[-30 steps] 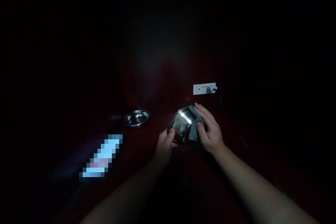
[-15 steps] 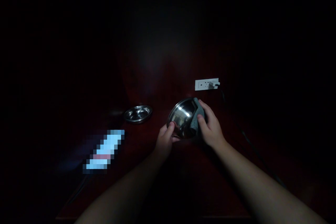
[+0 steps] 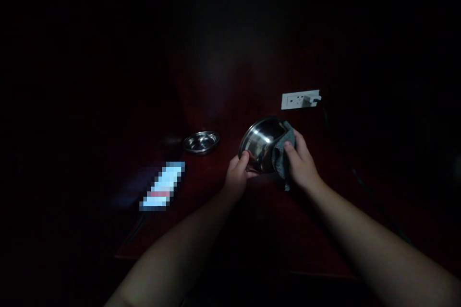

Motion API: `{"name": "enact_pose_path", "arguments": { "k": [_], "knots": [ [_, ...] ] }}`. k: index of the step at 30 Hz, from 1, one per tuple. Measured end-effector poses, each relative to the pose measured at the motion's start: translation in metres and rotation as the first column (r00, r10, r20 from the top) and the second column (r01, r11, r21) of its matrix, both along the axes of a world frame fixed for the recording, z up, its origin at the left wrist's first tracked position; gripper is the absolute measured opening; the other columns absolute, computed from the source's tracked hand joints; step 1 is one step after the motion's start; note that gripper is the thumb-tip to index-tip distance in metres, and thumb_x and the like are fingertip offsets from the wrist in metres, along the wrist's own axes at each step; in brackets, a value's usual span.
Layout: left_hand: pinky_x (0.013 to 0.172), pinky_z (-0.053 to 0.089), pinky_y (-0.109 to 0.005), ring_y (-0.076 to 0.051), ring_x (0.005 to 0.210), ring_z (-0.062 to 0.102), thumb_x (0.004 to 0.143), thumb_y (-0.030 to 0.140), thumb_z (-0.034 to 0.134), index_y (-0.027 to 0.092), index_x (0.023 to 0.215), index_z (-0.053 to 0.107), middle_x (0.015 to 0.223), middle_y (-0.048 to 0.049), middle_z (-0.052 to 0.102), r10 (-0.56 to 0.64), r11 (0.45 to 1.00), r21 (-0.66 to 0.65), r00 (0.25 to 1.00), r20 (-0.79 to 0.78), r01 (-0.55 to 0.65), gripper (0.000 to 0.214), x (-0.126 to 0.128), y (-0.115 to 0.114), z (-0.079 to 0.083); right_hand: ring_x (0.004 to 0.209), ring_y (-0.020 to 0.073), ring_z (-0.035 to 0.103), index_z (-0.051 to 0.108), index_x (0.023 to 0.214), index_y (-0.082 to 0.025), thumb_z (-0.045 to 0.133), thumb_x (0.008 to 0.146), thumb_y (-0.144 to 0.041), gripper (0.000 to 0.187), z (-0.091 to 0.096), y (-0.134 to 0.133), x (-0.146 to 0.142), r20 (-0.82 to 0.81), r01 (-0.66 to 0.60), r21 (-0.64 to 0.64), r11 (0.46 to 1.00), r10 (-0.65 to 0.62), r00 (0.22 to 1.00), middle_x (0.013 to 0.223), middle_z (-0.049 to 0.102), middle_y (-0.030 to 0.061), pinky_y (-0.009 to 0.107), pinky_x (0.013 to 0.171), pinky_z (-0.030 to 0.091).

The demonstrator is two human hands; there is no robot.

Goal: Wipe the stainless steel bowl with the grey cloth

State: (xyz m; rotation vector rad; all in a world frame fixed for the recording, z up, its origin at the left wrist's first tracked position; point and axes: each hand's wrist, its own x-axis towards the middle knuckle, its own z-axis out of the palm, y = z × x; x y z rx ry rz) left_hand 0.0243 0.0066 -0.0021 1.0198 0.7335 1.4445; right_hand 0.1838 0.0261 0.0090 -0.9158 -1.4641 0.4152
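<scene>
Fingers of left hand (image 3: 237, 177) pinch the near rim of the tilted steel bowl (image 3: 262, 144) over the dark table (image 3: 223, 105), right hand (image 3: 300, 163) fingers pressed together holding a grey cloth (image 3: 280, 158) on its far rim; wiping looks underway, second dish (image 3: 200, 142) well to the left apparently untouched.

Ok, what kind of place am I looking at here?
Likely a dimly lit home room: a dark red wooden table carries a shallow steel dish and a white power strip, and a steel bowl is held with a grey cloth.
</scene>
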Motion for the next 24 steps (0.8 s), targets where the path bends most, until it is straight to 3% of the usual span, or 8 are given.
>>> {"name": "enact_pose_path", "arguments": {
  "k": [5,14,20,24],
  "knots": [
    [0.065,0.053,-0.039,-0.019,0.070,0.063,0.071,0.055,0.057,0.014,0.083,0.055,0.075,-0.0053,0.065,0.004,1.000,-0.002,1.000,0.011,-0.004,0.043,0.001,0.000,0.000,0.120,0.0246,0.041,0.037,0.129,-0.027,0.039,0.085,-0.048,0.049,-0.005,0.003,-0.001,-0.079,-0.025,-0.096,0.995,0.017,0.997,0.130,0.046,0.0059,0.046,0.103,0.026],
    [0.067,0.052,-0.034,-0.017,0.071,0.062,0.074,0.052,0.054,0.013,0.087,0.057,0.080,-0.0065,0.065,0.012,0.999,0.043,0.999,-0.047,-0.010,0.041,0.001,-0.003,0.000,0.107,0.0218,0.051,0.045,0.122,-0.028,0.041,0.075,-0.023,0.047,-0.014,0.013,-0.007,-0.268,-0.115,-0.223,0.968,0.053,0.962,0.115,0.056,0.0007,0.038,0.095,0.038],
    [0.072,0.051,-0.035,-0.018,0.076,0.062,0.073,0.055,0.053,0.014,0.094,0.058,0.087,-0.0085,0.065,0.016,0.999,0.028,0.999,-0.043,-0.015,0.047,0.003,-0.002,-0.003,0.097,0.0192,0.055,0.051,0.113,-0.027,0.044,0.071,-0.021,0.043,-0.014,0.011,-0.014,-0.475,-0.220,-0.257,0.941,0.075,0.877,0.104,0.060,-0.0002,0.031,0.085,0.045],
    [0.081,0.048,-0.035,-0.020,0.091,0.061,0.077,0.055,0.049,0.016,0.102,0.059,0.103,-0.0101,0.064,-0.017,0.999,0.029,0.996,-0.085,0.019,0.047,0.004,-0.002,-0.005,0.090,0.0160,0.057,0.052,0.108,-0.028,0.046,0.070,-0.023,0.039,-0.013,0.009,-0.017,-0.603,-0.322,-0.262,0.910,0.106,0.791,0.096,0.061,-0.0036,0.028,0.078,0.047]
  ]
}}
